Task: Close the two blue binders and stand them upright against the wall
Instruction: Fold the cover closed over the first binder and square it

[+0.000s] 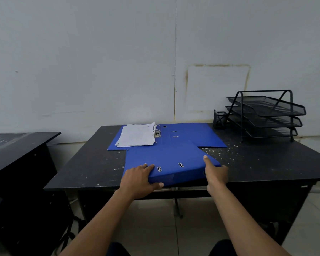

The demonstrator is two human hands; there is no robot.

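A closed blue binder (166,157) lies near the front edge of the black table (92,163), its spine toward me and slightly raised. My left hand (139,179) grips the spine's left end, thumb underneath. My right hand (215,172) holds the right end, thumb on the cover. Behind it, a second blue binder (190,133) lies open flat by the wall (118,61), with a stack of white papers (138,135) on its left half and its metal rings standing up.
A black three-tier mesh tray (266,113) and a small mesh pen holder (219,120) stand at the table's back right against the wall. Another dark desk (17,152) stands to the left. White specks dot the tabletop.
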